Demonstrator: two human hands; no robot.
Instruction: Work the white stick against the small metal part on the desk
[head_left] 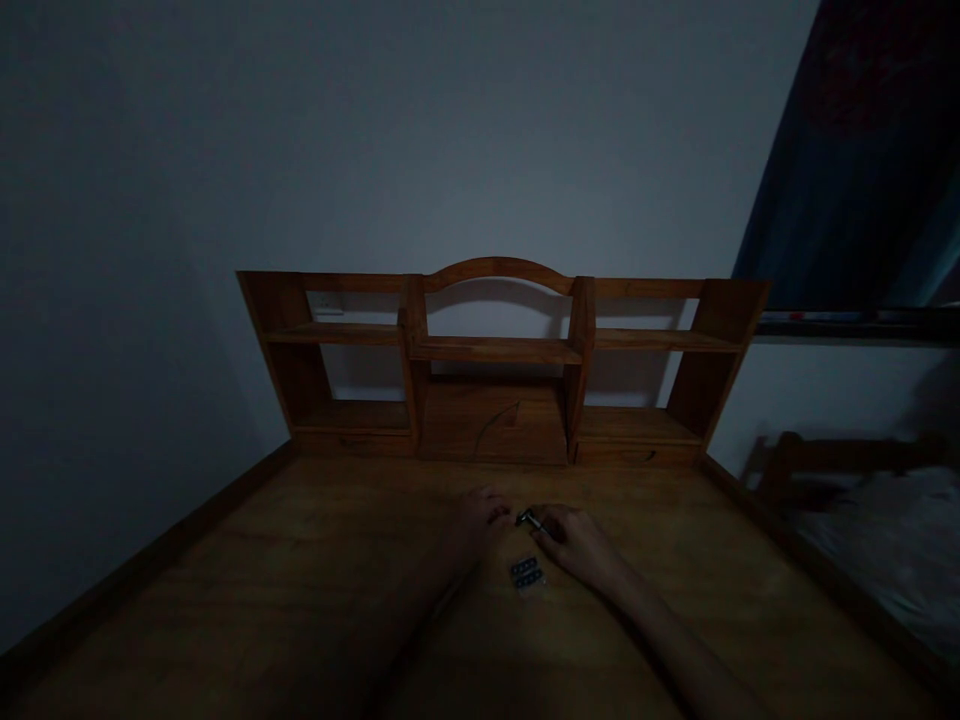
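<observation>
While your right hand (568, 535) pinches the razor-like tool (528, 517) toward the far edge of the table (300, 570), it seems light, stiff and slippery, best taken by its handle (538, 524); whether your left hand (480, 518) grips anything, I cannot tell.

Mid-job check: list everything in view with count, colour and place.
Flat wooden desk: 1, brown, lower half
Arch-topped wooden shelf unit: 1, orange-brown, desk's back edge
Slim-handled small tool: 1, dark and silvery, lower centre
Small flat pack: 1, black pieces, on desk
Thin curved line: 1, dark, unit's middle panel; cable or mark unclear
Plain wall: at least 1, pale, behind
Rectangular socket-like plate: 1, whitish, behind left shelves
Fabric curtain: at least 1, dark blue, upper right
Wooden rail: 1, brown, right
Crumpled fabric: 1, pale, below rail
Left hand: 1, bare, beside tool
Right hand: 1, bare, holding tool
</observation>
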